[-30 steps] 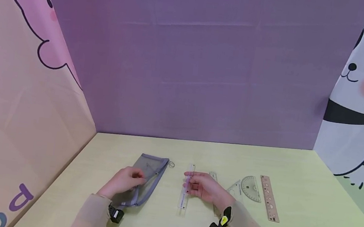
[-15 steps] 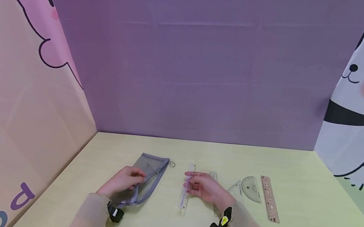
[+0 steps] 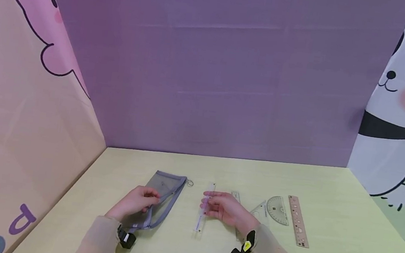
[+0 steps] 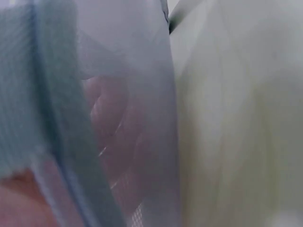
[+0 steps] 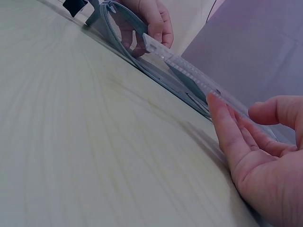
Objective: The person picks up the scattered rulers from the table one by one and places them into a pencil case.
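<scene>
My left hand (image 3: pixel 139 199) pinches the upper edge of a grey mesh zipper pouch (image 3: pixel 167 180). The pouch lies at a slant, its mouth held apart on the right side. Through the mesh (image 4: pixel 151 156) in the left wrist view, fingers show behind it. A clear plastic ruler (image 3: pixel 200 222) is held between the thumb and fingers of my right hand (image 3: pixel 228 208), to the right of the pouch. In the right wrist view, the ruler (image 5: pixel 189 70) slants above the table, its far end overlapping the pouch mouth.
Right of my right hand lie a clear set square (image 3: pixel 262 212), a protractor (image 3: pixel 278 210) and a pink stencil ruler (image 3: pixel 298 221). Another clear ruler (image 3: pixel 236 195) is partly hidden under the right hand. A small ring (image 3: pixel 190 183) hangs at the pouch's corner. A purple backdrop (image 3: pixel 208 81) stands behind the table.
My left fingers have taken hold of the pouch edge and drawn its mouth wider. My right hand has shifted the ruler slightly left and turned it a little.
</scene>
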Motion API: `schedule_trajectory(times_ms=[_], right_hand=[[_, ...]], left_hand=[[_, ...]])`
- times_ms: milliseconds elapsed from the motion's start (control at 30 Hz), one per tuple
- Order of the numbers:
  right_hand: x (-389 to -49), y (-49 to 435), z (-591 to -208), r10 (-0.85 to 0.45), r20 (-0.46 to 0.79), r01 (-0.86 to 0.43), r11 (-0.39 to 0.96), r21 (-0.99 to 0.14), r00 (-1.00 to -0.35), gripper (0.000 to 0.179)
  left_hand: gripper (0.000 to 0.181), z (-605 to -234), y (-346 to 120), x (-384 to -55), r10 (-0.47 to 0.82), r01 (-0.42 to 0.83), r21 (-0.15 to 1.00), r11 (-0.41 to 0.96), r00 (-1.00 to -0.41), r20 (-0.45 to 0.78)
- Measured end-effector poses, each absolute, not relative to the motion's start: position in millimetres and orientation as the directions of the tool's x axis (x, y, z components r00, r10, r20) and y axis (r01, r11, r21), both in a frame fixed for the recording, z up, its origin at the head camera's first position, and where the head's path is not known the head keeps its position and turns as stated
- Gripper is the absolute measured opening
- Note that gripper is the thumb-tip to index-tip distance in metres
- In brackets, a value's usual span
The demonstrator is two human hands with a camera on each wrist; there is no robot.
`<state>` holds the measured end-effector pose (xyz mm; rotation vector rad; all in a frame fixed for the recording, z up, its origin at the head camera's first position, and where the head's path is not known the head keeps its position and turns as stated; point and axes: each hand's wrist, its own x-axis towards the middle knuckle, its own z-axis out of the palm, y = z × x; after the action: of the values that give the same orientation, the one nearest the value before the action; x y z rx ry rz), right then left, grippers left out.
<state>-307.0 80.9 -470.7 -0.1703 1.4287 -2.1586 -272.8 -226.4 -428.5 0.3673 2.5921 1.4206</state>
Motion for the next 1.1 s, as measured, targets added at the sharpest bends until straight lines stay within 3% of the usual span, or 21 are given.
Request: schedule_trajectory(times_ms=[533,1100], right_hand=[[-305.6,85.1,-472.3,-0.498,-0.18,0.373,-0.32,-0.871,-0.848,0.033],[-305.5,74.8,-465.8,-0.488,-0.212,0.372,-0.258,-0.891,-0.846,0.031]], left_hand=[[0.017,-427.9,-224.5,-276.0,0.297,0.149,0.827,0.541,-0.955,-0.022],[0.018,-429.3,-226.1,-276.0,0.255,0.132,0.83,0.542,-0.967,-0.013]])
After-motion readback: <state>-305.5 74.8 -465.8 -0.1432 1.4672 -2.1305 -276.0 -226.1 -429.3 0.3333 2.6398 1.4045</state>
